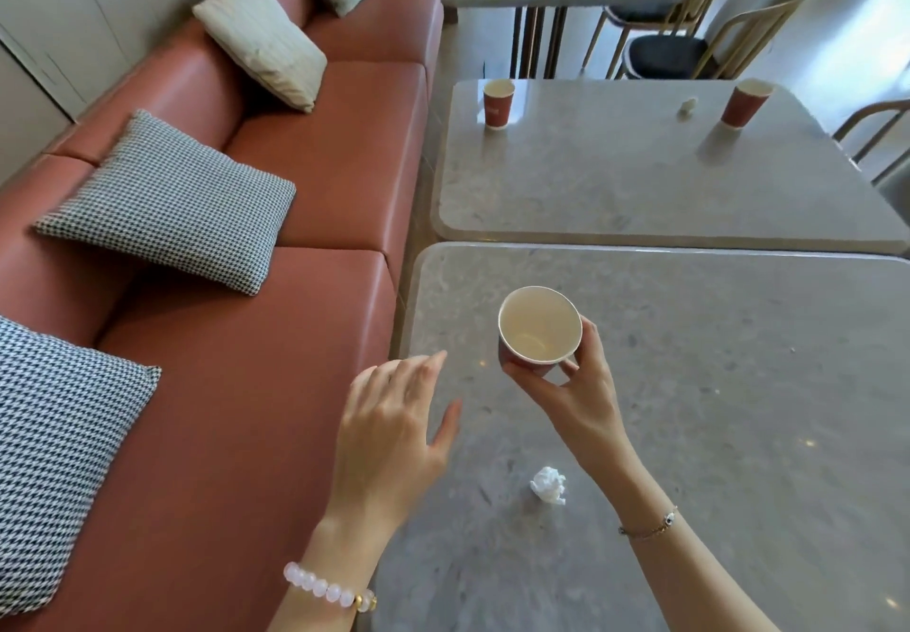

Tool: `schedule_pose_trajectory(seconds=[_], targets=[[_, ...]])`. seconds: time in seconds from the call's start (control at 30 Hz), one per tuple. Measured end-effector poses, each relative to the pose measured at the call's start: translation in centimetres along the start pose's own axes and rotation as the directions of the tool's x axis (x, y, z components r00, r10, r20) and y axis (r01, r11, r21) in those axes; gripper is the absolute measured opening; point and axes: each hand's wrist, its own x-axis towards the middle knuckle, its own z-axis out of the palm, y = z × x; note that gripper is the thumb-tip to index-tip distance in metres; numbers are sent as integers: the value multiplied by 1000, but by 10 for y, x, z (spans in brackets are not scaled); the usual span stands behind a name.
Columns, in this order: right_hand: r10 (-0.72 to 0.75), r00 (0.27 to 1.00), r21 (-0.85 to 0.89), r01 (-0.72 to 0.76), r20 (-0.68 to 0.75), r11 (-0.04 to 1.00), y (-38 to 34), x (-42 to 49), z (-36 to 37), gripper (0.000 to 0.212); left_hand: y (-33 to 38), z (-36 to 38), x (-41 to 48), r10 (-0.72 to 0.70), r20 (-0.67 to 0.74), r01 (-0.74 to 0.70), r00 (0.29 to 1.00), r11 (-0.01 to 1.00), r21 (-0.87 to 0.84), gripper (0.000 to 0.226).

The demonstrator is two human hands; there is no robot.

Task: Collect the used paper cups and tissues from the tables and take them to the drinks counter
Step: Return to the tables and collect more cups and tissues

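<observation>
My right hand (573, 388) grips a red paper cup (539, 325) with a cream inside, held above the near grey table (738, 385). The cup looks empty. My left hand (394, 427) hovers with relaxed fingers over the table's left edge and holds nothing. A crumpled white tissue (548, 485) lies on the near table below the cup. On the far table (640, 188) stand two more red paper cups, one at the left (498, 103) and one at the right (744, 103). A small tissue scrap (686, 107) lies between them.
A long red-brown bench sofa (276, 287) runs along the left with several cushions, two of them houndstooth (167, 203). A narrow gap separates the two tables. Chairs with dark seats (665, 53) and a third table stand farther back; a seated person is at the top right.
</observation>
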Motion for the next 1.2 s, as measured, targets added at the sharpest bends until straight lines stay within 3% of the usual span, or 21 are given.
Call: schedule_pose_trajectory(seconds=[0.67,1.2], targets=[[-116,958,5,121,-264,993,-61,-56,-79,60,71,-41,22,245,-32,-247,969,967,-61,48],[-60,854,-60,34,-516,998,-61,-130,-130,65,118,-27,11,458,-29,-456,889,876,-154,47]])
